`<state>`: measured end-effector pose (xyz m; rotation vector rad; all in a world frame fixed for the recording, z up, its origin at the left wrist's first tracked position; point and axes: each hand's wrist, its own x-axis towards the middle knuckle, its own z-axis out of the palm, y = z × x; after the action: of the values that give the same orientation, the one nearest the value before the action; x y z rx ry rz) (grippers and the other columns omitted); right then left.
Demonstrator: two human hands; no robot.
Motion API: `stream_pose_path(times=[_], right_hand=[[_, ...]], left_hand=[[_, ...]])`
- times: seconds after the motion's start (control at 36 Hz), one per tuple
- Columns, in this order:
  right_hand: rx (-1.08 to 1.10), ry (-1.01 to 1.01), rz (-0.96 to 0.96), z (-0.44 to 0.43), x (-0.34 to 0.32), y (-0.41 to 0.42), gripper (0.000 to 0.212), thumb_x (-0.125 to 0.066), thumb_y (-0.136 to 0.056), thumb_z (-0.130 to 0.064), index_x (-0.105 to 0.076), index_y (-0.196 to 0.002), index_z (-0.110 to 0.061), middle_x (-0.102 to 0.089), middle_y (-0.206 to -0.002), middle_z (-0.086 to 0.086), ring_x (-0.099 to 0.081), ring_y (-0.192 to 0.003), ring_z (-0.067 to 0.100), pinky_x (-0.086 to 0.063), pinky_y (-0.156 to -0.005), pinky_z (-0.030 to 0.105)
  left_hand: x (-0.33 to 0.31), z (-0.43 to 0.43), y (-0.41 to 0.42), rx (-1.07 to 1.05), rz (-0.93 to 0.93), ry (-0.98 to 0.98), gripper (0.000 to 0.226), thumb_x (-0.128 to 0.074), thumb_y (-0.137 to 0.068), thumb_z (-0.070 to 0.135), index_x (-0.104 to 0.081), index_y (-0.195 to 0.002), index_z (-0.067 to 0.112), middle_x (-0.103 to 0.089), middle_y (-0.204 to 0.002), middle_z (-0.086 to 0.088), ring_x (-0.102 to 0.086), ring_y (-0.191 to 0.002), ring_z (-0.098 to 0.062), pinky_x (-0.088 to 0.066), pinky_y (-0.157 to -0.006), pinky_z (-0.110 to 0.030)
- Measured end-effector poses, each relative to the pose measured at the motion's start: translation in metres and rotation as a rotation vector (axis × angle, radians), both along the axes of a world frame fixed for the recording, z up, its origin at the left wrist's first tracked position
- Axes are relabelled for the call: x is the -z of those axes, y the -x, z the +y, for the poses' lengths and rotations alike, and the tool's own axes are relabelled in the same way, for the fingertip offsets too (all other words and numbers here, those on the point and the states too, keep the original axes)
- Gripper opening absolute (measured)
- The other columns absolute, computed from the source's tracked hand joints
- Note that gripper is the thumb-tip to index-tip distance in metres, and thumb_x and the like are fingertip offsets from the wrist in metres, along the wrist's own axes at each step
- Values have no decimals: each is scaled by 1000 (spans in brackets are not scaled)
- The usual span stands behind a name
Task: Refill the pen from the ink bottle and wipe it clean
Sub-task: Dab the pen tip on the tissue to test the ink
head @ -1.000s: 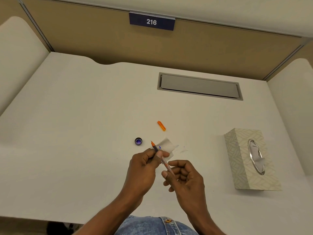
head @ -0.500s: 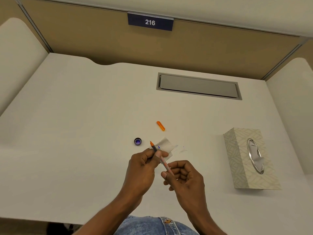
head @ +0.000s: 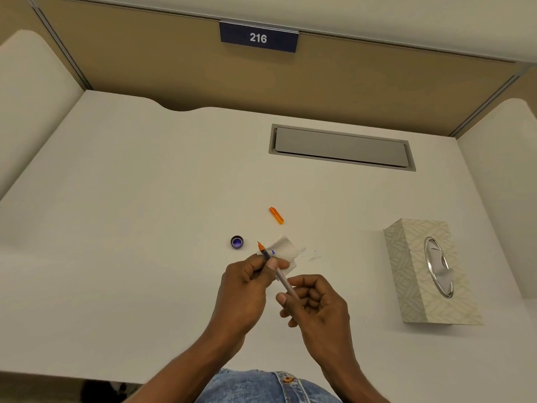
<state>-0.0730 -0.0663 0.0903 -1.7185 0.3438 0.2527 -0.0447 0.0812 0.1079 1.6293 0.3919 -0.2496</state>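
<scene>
Spanning the view: white desk [head: 145,228]. Sitting at right: patterned tissue box [head: 430,271]. Hovering above the near edge: left hand [head: 244,289], fingers pinching the pen [head: 276,269] near its orange tip; right hand [head: 316,306], fingers curling closed round the barrel's rear. Lying beneath: ink-spotted tissue [head: 286,250]. Resting beyond: orange cap [head: 276,215]. Sitting left: small ink bottle cap [head: 236,242].

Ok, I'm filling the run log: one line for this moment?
left hand: grips pen | right hand: holds barrel end | orange cap: off, on desk | tissue: ink-spotted
</scene>
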Motion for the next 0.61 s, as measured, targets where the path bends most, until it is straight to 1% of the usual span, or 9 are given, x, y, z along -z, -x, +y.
stream_pose_path(times=[0.08, 0.19, 0.25, 0.33, 0.42, 0.47, 0.53, 0.61], right_hand=[[7, 9, -9, -1, 1, 0, 15, -83, -89, -20, -72, -100, -17, -80, -82, 5, -76, -69, 24, -62, -61, 31], [-4, -9, -5, -2, 2, -1, 4, -75, -96, -14, -73, -99, -13, -80, -80, 6, -76, -68, 25, -62, -60, 31], [-17, -12, -1, -2, 2, -1, 4, -70, -99, -13, -74, -100, -12, -81, -80, 7, -76, -68, 25, -62, -60, 30], [-27, -15, 7, -1, 2, 0, 8, -67, -100, -14, -75, -101, -13, -80, -81, 7, -76, -69, 24, -62, -60, 30], [-19, -17, 13, 0, 0, 0, 8, -72, -97, -19, -76, -103, -17, -80, -82, 5, -76, -69, 24, -62, -61, 29], [-12, -13, 9, 1, -1, 0, 15, -79, -92, -22, -75, -106, -19, -80, -82, 5, -77, -69, 23, -62, -60, 29], [-12, -4, 6, 1, -2, 0, 18, -82, -89, -21, -73, -105, -18, -80, -82, 5, -77, -69, 23, -62, -61, 29], [-14, 5, 0, 0, -2, -1, 10, -79, -92, -19, -73, -98, -15, -81, -80, 5, -77, -68, 23, -61, -60, 28]], left_hand=[[0, 0, 0, 3, 0, -1, 24, -59, -106, 31, -81, -100, 39, -77, -123, 17, -71, -117, -5, -46, -83, -8], [0, 1, 0, 4, -1, 6, 25, -59, -107, 30, -82, -101, 37, -78, -122, 18, -72, -116, -3, -49, -80, -5], [0, 1, 0, 6, 1, 1, 25, -58, -107, 31, -82, -100, 38, -77, -122, 18, -71, -116, -3, -50, -77, -3], [0, 1, 0, 4, 4, 9, 25, -58, -107, 31, -83, -106, 34, -77, -129, 13, -71, -120, -8, -49, -87, -11], [1, 0, -1, 4, 10, 5, 24, -58, -107, 31, -82, -107, 34, -76, -129, 14, -71, -122, -10, -48, -86, -11], [1, 0, -1, 1, 12, -8, 25, -59, -106, 32, -81, -100, 40, -77, -118, 24, -71, -118, -8, -47, -84, -10], [1, -1, -1, 1, 14, -18, 27, -59, -106, 31, -80, -95, 43, -74, -108, 33, -72, -114, -5, -47, -82, -9], [1, 0, -1, 1, 11, -7, 26, -58, -107, 31, -82, -100, 39, -76, -112, 30, -72, -114, -1, -49, -81, -9]])
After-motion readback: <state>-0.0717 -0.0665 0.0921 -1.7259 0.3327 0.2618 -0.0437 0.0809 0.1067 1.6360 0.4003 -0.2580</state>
